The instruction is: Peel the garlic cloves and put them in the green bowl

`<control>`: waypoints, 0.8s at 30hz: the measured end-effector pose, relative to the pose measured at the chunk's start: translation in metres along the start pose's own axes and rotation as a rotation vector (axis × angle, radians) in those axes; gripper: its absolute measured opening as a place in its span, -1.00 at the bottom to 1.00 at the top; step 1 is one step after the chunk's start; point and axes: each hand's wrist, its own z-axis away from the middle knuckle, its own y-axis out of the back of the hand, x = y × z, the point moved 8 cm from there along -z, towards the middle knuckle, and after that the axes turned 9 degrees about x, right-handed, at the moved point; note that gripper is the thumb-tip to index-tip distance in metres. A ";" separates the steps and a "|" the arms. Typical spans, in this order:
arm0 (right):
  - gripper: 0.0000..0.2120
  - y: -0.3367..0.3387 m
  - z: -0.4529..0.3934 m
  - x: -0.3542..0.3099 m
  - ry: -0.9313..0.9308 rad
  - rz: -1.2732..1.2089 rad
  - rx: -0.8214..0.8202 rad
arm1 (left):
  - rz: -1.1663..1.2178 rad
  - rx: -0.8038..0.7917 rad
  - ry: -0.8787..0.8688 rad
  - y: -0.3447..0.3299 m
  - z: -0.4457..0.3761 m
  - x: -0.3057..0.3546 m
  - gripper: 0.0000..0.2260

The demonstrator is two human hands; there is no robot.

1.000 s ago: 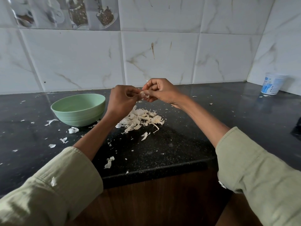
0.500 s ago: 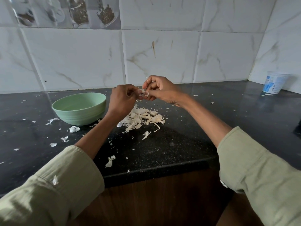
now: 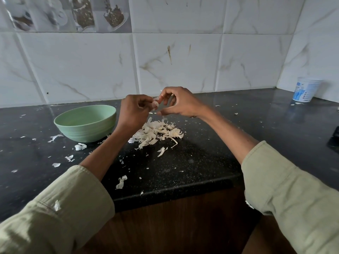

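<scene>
Across the lower two-thirds of the frame runs one dark countertop [image 3: 211, 162], littered with white flecks of skin too many to count. Left of centre stands one green bowl [image 3: 86, 123], upright; whether it holds any cloves cannot be told, its floor being hidden behind the near wall. Centre frame, just right of the bowl, lies one heap of papery peelings [image 3: 157, 132], with what look like a few cloves among them, not countable. At the far right edge stands one white tub [image 3: 304, 91], well apart from the work.

Above the heap, two hands meet. The left hand [image 3: 134, 112], nearer the bowl, has its fingers curled and pinches one garlic clove [image 3: 155, 104]. The right hand [image 3: 176, 103] pinches a wisp of skin at the clove's upper end between thumb and forefinger, its other fingers loosely curled. The clove's long axis cannot be judged, being small and partly covered. The bowl lies to the lower left of the clove, so the left hand is probably the one to drop it in.
</scene>
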 end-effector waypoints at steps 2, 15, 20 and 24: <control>-0.55 0.000 0.000 -0.002 0.010 -0.012 0.022 | 0.031 0.002 0.018 0.000 0.000 -0.001 -0.86; -0.75 -0.005 0.000 0.004 -0.133 -0.442 0.058 | 0.340 -0.006 0.129 0.003 -0.001 -0.011 -0.74; -0.76 -0.001 -0.003 0.008 -0.073 -0.222 0.038 | 0.087 -0.023 0.064 -0.004 -0.003 -0.014 -0.87; -0.75 -0.006 0.004 0.028 -0.160 0.051 -0.080 | -0.160 -0.073 -0.096 -0.015 -0.001 -0.008 -0.84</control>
